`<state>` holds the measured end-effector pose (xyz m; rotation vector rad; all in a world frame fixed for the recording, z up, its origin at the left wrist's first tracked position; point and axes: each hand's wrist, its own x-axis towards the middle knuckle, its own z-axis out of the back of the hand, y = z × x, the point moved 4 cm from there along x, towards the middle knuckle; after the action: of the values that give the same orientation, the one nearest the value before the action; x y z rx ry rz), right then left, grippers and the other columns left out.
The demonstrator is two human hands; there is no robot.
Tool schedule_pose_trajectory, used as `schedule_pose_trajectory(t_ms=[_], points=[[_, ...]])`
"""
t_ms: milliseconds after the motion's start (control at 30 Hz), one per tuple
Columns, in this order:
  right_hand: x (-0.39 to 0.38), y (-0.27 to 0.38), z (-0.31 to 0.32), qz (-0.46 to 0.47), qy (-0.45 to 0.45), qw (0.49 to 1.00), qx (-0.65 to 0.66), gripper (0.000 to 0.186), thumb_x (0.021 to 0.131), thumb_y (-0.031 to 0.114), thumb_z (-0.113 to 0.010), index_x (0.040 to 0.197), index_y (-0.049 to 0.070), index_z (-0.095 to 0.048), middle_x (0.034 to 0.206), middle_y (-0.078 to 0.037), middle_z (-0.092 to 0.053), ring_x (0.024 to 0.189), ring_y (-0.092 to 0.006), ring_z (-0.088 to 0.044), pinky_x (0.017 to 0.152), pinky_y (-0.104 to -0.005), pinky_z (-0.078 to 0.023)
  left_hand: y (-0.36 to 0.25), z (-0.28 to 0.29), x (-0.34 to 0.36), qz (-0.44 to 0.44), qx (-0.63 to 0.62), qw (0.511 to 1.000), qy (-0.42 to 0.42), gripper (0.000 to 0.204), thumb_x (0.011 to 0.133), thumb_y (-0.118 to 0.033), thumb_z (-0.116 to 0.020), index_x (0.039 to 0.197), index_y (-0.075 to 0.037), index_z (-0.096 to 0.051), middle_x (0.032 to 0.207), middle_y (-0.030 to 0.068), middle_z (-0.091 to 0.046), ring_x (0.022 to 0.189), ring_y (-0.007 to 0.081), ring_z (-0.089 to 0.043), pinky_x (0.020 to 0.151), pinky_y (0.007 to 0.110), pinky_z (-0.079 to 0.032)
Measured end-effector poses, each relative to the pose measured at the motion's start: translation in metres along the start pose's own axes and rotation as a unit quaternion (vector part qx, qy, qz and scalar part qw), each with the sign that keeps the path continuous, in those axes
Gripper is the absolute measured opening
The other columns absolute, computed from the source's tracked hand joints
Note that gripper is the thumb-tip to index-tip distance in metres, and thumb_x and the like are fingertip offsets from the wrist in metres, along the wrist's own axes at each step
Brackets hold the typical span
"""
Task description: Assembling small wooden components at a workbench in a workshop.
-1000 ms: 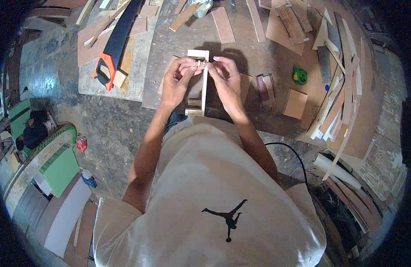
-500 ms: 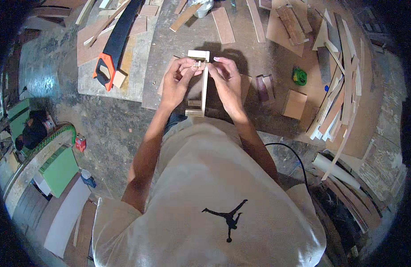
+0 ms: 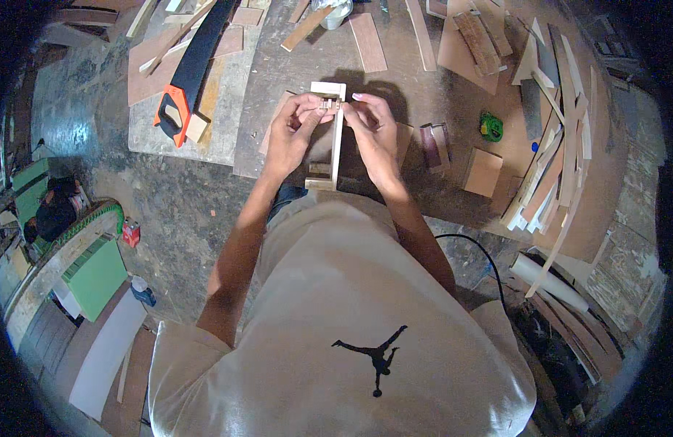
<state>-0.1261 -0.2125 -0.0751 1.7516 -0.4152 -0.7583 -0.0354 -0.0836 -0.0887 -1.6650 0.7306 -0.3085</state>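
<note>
A narrow light-wood frame [image 3: 336, 154] stands at the table's near edge, running toward my body. Over its far end, my left hand [image 3: 291, 131] is closed, with thumb and fingers pinching a small notched wooden piece [image 3: 327, 105]. My right hand [image 3: 374, 137] is on the other side of the frame, its thumb and fingers closed at the right end of that small piece, next to the frame's long side. The right fingertips partly hide what they grip. How the piece meets the frame I cannot tell.
A handsaw [image 3: 177, 109] with an orange-and-black handle lies at left. Far off stands a white tub [image 3: 338, 14]. To the right are a green coil [image 3: 491, 126], a square wood block [image 3: 483, 172] and a heap of wood strips [image 3: 551, 167]. A black cable [image 3: 476, 245] hangs beside me.
The whole view has shifted very slightly. Both hands keep nearly the same place and grip around the small wooden piece.
</note>
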Motion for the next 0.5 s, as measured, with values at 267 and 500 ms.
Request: schedule_pose_trajectory(t_ms=[267,500], points=[[-0.0007,-0.0019,0.0008,-0.012,0.000,1.000,0.010,0.032,0.090,0.006,-0.070,0.116,0.003,-0.051,0.101,-0.009,-0.061,0.096,-0.0169,-0.065,0.082,-0.0267,-0.052,-0.0035,-0.0011,-0.0014,-0.010,-0.009,1.000,0.011,0.021,0.097,0.002,-0.054,0.118,0.004,-0.052,0.111,0.0165,-0.066,0.103,0.0203,-0.066,0.093,0.031,-0.055],[-0.0021,-0.0006,0.0025,-0.028,-0.001,1.000,0.006,0.035,0.090,0.010,-0.071,0.119,0.003,-0.051,0.104,-0.011,-0.060,0.096,-0.0164,-0.063,0.082,-0.0267,-0.051,-0.0073,-0.0032,-0.0019,-0.005,-0.009,1.000,0.010,0.025,0.097,0.003,-0.053,0.122,0.004,-0.050,0.112,0.0168,-0.066,0.103,0.0201,-0.067,0.092,0.031,-0.055]])
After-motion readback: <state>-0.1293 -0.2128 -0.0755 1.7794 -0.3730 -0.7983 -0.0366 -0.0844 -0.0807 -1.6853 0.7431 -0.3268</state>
